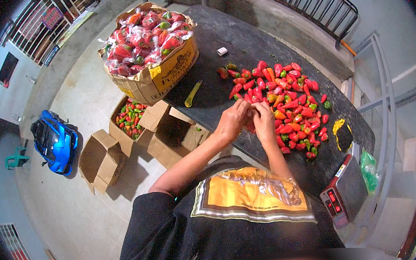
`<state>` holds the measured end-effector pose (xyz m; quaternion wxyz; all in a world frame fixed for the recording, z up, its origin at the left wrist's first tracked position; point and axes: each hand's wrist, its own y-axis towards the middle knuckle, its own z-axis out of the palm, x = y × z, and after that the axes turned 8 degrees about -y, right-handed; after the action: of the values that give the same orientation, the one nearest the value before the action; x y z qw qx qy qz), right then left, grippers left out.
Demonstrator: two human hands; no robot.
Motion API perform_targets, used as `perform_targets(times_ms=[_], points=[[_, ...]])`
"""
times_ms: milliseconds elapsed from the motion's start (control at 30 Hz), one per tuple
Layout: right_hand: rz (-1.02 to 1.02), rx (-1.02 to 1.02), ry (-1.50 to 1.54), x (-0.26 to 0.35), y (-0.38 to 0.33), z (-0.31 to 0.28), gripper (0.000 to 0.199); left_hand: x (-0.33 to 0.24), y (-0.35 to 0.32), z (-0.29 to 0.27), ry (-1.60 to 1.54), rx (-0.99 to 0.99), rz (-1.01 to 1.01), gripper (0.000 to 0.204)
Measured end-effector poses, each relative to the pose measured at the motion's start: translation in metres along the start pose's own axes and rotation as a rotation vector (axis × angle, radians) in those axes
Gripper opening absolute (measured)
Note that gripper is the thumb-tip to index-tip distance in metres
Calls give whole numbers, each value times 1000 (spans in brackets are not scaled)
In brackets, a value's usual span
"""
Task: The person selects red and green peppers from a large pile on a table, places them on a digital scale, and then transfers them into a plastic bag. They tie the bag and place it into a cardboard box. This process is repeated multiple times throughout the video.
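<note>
1. The left hand [231, 120] and the right hand [264, 120] meet at the near edge of the dark counter [239, 41], with the fingertips close together.
2. Both hands are curled around something small and pale between them; it is too hidden to tell what it is, and I cannot tell how firmly each hand grips.
3. The peppers [285, 102] lie in a loose heap on the counter, just beside the hands and spreading toward its right edge. They are small, short and glossy, mostly red, with some orange and a few green ones.
4. A big carton [162, 74] stands at the left corner of the counter, filled with clear bags [146, 35] of red and green peppers.
5. A yellow-green knife [193, 94] lies on the counter between the carton and the heap.
6. A small white block [222, 51] lies near the far edge.
7. A scale [346, 192] sits at the near right corner of the counter, and a yellow and black thing [342, 134] lies just beyond it.
8. On the floor, a box [129, 118] holds mixed peppers, and open cartons stand beside it.
</note>
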<state>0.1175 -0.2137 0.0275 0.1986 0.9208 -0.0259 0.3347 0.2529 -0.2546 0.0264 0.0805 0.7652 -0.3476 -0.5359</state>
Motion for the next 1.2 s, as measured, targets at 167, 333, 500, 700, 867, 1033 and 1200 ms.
perform_targets(times_ms=[167,333,500,700,867,1033,1200], points=[[-61,-14,55,8,12,1,17,0,16,-11,39,-81,34,25],[-91,-96,118,12,29,9,15,-10,33,-21,0,-181,59,24],[-96,-7,87,-7,12,27,18,7,13,-20,35,-167,8,20],[159,267,459,-38,-14,57,18,10,-13,-22,43,-150,-87,19],[189,433,610,8,6,57,12,19,-23,-53,132,-178,-127,13],[-105,426,693,80,107,61,15,2,-23,-123,-15,-637,-168,22],[-152,365,1033,151,227,124,9,9,-106,-176,159,-822,-347,16]])
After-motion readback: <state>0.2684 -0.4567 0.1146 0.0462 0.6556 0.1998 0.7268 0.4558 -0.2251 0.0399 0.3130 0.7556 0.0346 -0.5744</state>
